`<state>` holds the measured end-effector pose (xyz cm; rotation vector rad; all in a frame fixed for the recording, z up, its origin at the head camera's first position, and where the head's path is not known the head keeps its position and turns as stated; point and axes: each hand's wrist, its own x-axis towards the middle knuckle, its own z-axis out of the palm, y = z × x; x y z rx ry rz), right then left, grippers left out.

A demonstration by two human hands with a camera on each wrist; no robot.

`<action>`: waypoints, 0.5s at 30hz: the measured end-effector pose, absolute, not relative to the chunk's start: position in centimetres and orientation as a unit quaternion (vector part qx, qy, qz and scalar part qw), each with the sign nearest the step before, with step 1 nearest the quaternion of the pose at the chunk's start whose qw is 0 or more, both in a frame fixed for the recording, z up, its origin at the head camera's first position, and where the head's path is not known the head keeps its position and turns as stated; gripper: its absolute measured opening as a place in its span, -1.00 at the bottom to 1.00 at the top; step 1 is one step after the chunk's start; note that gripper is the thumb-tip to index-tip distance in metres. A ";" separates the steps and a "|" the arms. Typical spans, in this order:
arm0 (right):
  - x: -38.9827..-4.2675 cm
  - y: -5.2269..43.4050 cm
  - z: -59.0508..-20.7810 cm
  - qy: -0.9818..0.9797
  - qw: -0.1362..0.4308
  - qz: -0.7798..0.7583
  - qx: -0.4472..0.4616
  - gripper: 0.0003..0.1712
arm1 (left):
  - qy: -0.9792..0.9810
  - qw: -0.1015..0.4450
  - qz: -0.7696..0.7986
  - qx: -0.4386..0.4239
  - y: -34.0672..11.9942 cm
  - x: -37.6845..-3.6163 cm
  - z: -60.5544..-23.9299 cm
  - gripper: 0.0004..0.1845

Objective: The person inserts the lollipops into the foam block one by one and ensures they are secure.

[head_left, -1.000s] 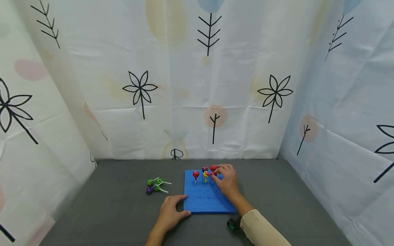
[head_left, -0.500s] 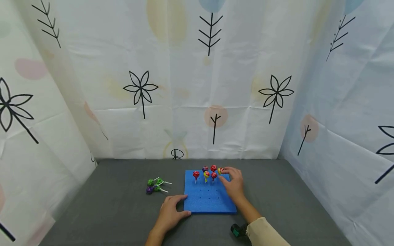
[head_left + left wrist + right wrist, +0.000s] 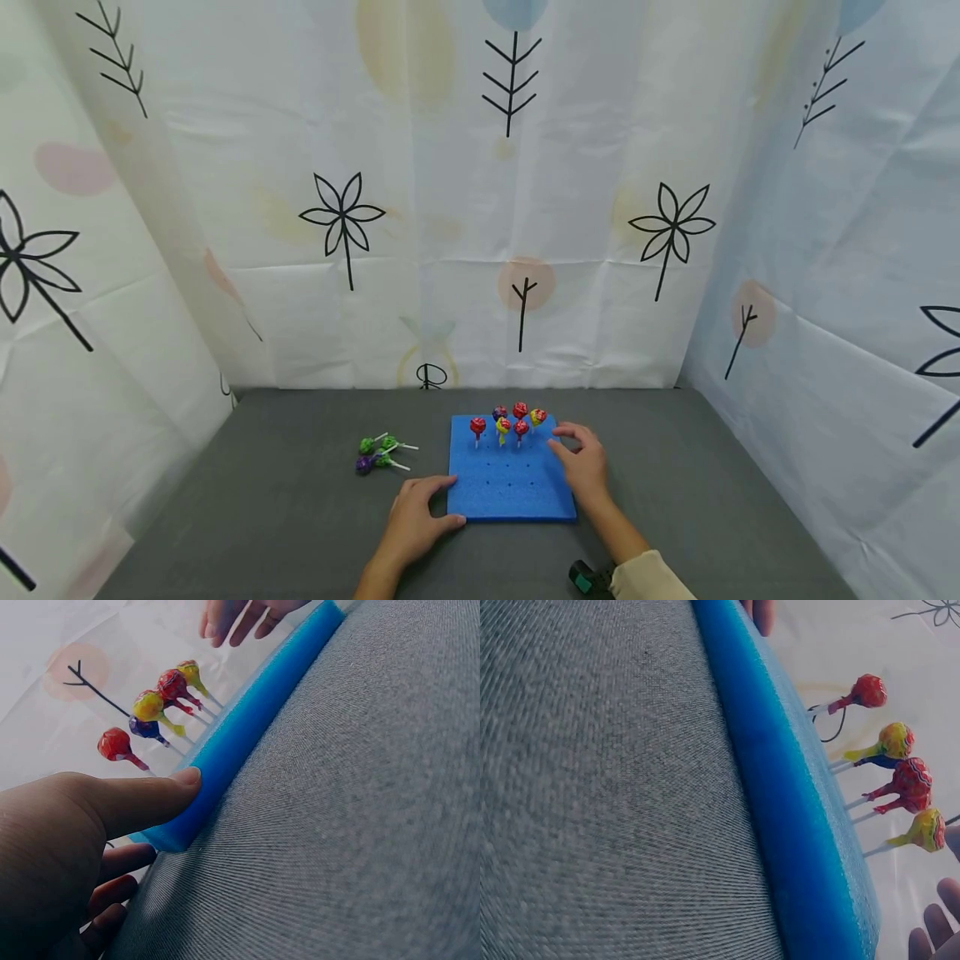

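A blue foam board (image 3: pixel 510 487) with rows of small holes lies on the grey table. Several wrapped lollipops (image 3: pixel 520 410) stand in its far rows, red, yellow and purple. My left hand (image 3: pixel 431 500) rests at the board's near left corner, its thumb (image 3: pixel 150 799) pressing the board's edge (image 3: pixel 247 727). My right hand (image 3: pixel 573 446) hovers over the board's right side just behind the yellow lollipop (image 3: pixel 537 416), fingers relaxed and holding nothing. The right wrist view shows the board's side (image 3: pixel 795 795), the standing lollipops (image 3: pixel 911 780) and my fingertips (image 3: pixel 937 930).
Several loose lollipops (image 3: pixel 375 452), green and purple, lie on the table left of the board. Patterned white curtains (image 3: pixel 480 208) close in the back and both sides. A small black and green device (image 3: pixel 583 577) sits at my right wrist.
My right hand has let go of the yellow lollipop, which now stands in the far row, and has drawn back to the right and nearer. The left hand has not moved.
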<state>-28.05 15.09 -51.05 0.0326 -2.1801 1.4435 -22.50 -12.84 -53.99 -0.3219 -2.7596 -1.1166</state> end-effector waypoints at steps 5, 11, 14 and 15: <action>-27.9 15.4 -51.4 -0.798 0.205 0.566 -0.020 -0.83 | -0.919 0.068 -0.374 -0.105 -12.8 -22.5 -53.9 -0.36; -27.8 15.9 -51.7 -0.796 0.134 0.587 -0.060 -0.76 | -0.921 0.065 -0.372 -0.102 -12.8 -22.5 -53.9 -0.36; -27.9 16.3 -51.7 -0.789 0.102 0.603 -0.064 -0.72 | -0.921 0.062 -0.370 -0.100 -12.8 -22.5 -53.8 -0.36; -27.9 16.5 -51.7 -0.786 0.090 0.608 -0.067 -0.71 | -0.922 0.061 -0.370 -0.099 -12.7 -22.5 -53.8 -0.35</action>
